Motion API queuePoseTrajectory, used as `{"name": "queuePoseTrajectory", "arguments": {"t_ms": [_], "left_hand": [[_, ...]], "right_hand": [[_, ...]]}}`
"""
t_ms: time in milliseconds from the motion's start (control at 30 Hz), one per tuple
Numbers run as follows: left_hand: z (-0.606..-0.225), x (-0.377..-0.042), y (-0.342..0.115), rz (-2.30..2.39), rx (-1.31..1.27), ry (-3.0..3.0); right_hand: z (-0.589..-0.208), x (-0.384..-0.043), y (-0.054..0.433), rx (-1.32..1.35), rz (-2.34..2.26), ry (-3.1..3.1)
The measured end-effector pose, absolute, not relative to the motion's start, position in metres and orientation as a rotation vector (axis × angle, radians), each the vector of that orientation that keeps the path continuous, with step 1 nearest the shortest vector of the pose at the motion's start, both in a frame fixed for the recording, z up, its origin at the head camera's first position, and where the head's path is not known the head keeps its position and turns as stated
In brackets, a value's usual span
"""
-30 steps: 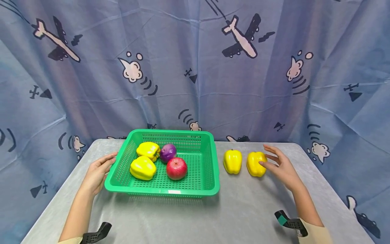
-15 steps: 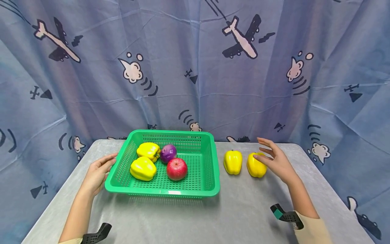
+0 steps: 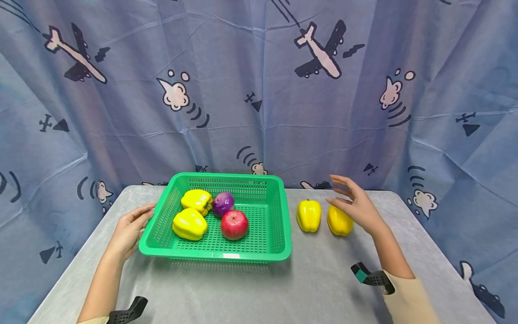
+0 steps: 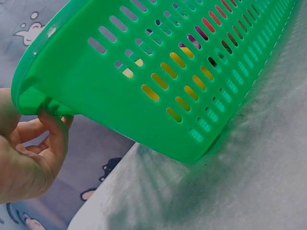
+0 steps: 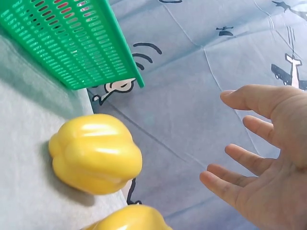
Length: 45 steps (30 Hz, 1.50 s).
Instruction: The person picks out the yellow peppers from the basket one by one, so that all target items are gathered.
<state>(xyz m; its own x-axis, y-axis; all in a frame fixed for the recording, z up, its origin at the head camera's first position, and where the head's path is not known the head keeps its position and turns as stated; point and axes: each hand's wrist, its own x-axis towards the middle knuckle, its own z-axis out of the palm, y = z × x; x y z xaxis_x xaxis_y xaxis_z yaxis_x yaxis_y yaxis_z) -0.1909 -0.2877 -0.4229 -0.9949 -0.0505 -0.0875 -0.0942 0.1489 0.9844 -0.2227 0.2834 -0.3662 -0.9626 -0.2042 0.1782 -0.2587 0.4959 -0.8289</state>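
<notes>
My left hand (image 3: 128, 230) holds the left rim of a green plastic basket (image 3: 194, 253); in the left wrist view its thumb and fingers (image 4: 53, 139) curl at the rim. Inside the basket lie two yellow bell peppers (image 3: 189, 223), a purple onion (image 3: 223, 204) and a red pomegranate (image 3: 234, 225). My right hand (image 3: 359, 209) hovers with spread fingers and nothing in them, overlapping the top of the right yellow bell pepper (image 3: 340, 222) in the head view. Left of that one stands another yellow bell pepper (image 3: 309, 216), between it and the basket.
Everything rests on a grey-covered table (image 3: 226, 292). Behind it hangs a blue curtain (image 3: 226, 90) with airplane prints, close to the table's back edge. Each wrist wears a black camera mount (image 3: 374, 278).
My right hand has moved left and upward, from beside the right bell pepper to over its top, fingers still spread. The left hand, the basket and the peppers have stayed in place.
</notes>
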Motion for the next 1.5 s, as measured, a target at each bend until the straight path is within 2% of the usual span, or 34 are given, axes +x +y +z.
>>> {"name": "queuePoseTrajectory", "arguments": {"t_ms": [833,1500], "left_hand": [[-0.423,-0.191,-0.287,2.015,-0.174,2.337],[-0.424,-0.191,-0.288,2.043,-0.164,2.3]], "right_hand": [[-0.341,-0.235,0.243,0.576,1.425,-2.681],[-0.315,-0.256,0.185,0.778,1.367,-2.687]]}}
